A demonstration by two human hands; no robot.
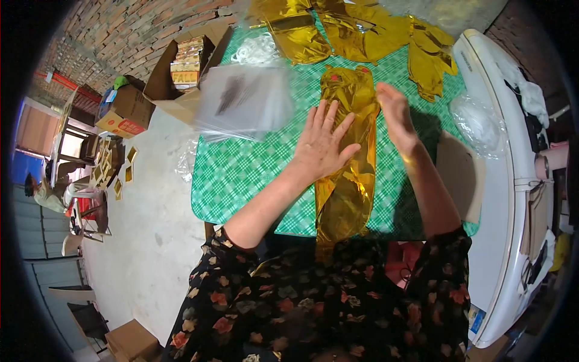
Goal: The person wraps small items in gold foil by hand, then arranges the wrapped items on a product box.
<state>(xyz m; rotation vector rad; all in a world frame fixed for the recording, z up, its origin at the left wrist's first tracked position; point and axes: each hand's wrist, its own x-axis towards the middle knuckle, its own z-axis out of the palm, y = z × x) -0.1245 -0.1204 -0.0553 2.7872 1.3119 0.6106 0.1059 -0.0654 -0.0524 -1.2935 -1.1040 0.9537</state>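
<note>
A flat, uninflated gold foil balloon [347, 205] lies lengthwise on the green checked tablecloth [241, 175], its lower end hanging over the near edge. Two small red spots show near its top. My left hand [322, 142] rests palm down on the foil, fingers spread. At the balloon's upper right edge is my right hand [396, 117], turned on its side with the fingers drawn together against the foil; the fingertips are partly hidden. Left of my left hand sits a stack of clear plastic bags [241, 102]. More gold foil balloons [362, 30] lie along the far side.
White ribbon or string [256, 49] is heaped behind the bags. An open cardboard box [199, 66] with printed packs stands at the far left. A clear-wrapped white bundle [479, 123] and a beige board [461, 175] lie right, beside a white appliance [500, 199]. Another person [45, 193] sits far left.
</note>
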